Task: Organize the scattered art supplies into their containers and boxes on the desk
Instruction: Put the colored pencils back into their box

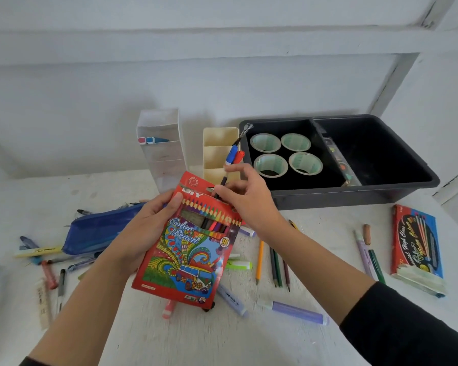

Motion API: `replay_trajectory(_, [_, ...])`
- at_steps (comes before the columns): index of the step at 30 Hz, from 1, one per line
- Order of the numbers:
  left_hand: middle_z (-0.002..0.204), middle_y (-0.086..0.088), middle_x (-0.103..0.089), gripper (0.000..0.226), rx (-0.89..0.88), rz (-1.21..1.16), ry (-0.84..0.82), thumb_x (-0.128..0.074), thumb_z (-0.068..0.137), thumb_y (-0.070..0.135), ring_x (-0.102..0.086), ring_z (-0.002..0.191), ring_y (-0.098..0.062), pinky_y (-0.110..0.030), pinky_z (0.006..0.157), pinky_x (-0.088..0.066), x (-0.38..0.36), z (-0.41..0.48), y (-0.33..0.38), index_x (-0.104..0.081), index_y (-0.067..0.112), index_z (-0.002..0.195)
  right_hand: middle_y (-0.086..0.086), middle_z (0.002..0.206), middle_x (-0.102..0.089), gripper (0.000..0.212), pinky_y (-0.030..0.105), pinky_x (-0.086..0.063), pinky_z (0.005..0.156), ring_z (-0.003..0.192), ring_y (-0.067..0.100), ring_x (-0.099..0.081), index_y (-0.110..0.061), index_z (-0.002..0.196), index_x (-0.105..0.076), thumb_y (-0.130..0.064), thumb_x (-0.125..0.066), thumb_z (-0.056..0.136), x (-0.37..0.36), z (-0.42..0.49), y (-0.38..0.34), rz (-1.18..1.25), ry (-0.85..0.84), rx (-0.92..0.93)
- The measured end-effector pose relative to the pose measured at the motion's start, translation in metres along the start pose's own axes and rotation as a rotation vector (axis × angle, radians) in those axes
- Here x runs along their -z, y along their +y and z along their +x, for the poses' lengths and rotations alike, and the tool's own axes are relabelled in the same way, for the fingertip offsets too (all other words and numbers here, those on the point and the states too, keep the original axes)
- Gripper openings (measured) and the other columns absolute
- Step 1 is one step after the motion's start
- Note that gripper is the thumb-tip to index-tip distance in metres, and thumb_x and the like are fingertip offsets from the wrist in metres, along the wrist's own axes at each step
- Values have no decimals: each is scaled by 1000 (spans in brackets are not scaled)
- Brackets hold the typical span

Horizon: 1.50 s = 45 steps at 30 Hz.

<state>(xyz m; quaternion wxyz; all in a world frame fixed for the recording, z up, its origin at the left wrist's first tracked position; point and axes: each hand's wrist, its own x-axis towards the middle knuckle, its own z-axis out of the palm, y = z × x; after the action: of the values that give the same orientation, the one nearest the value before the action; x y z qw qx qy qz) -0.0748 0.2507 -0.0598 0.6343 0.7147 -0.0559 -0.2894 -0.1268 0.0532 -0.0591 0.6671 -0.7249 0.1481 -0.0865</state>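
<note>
We hold the red cardboard coloured-pencil box (188, 249) above the white table (222, 339).
Our left hand (148, 225) grips its side with curled fingers; our right hand (246, 199) pinches blue- and red-capped pens (233, 155) at its open top. Behind, a black plastic bin (354, 192) holds four tape rolls (270, 165).

Red pencil box (188, 249): "Color Pencil" in white script across the front; "18" in a round white badge just right of that; its top logo is too blurred to read; box at right (417, 249): "High Class" in script, remaining lettering illegible
</note>
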Motion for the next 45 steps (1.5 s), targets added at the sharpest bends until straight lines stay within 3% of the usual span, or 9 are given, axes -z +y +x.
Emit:
replay_trajectory(8, [96,-1,-78,22,-27,-18,-57,-53,97,43,-77,81,-24,-30,59,-62,-20,5,4,-61,35,115,-2,95,-70,27,38,-58,76,91,13,-69,-19,92,-67,-44,-60,97,38,-16,7,-299,-45,115])
replay_trajectory(12, [98,-3,-78,24,-23,-9,-74,-54,96,45,-77,84,-27,-36,66,-63,-29,11,3,-62,35,116,-5,87,-64,8,30,-52,68,80,14,-60,-19,93,-62,-23,-59,99,77,-30,13,-424,35,316])
replay_trajectory(16, [100,-5,-78,25,-26,-13,-68,-53,96,45,-77,85,-29,-40,72,-62,-33,16,0,-62,34,117,-9,83,-63,5,30,-52,69,76,10,-57,-20,88,-66,-15,-64,89,100,-48,38,-863,-308,407])
replay_trajectory(19, [97,-4,-78,26,-26,0,-48,-54,95,47,-77,83,-28,-41,74,-61,-32,19,-1,-62,35,116,-6,117,-63,37,30,-48,89,110,12,-51,-25,117,-69,-9,-64,85,99,-55,64,-1148,-521,443])
replay_trajectory(25, [98,-2,-78,27,-28,13,-22,-54,94,49,-77,84,-27,-44,78,-60,-28,20,-3,-62,36,116,-3,135,-52,47,41,-41,86,123,20,-39,-32,124,-65,-6,-69,85,91,-42,69,-1370,-664,482])
replay_trajectory(30, [96,0,-78,24,-19,5,-2,-53,95,47,-77,84,-26,-42,74,-60,-31,17,-6,-62,36,115,-2,110,-55,28,37,-34,81,97,9,-28,-23,100,-63,-1,-69,84,78,-32,55,-1422,-839,436])
replay_trajectory(37, [96,2,-78,24,-5,-2,-1,-53,95,46,-77,84,-24,-39,71,-60,-29,10,-10,-61,35,114,0,101,-58,27,33,-37,74,101,19,-44,-20,101,-60,1,-65,87,73,-28,54,-1465,-944,498])
replay_trajectory(41, [96,1,-78,23,-7,-8,27,-54,95,47,-77,83,-24,-39,72,-60,-24,6,-10,-61,36,114,-1,94,-61,19,38,-50,79,94,16,-51,-16,99,-63,1,-63,90,80,-27,54,-1273,-834,533])
replay_trajectory(45, [98,-1,-78,23,-8,-22,76,-55,95,48,-77,84,-27,-44,78,-60,-13,3,-10,-62,35,114,-16,94,-56,17,17,-43,74,86,3,-53,-14,106,-66,-2,-62,94,85,-28,31,-817,-514,445])
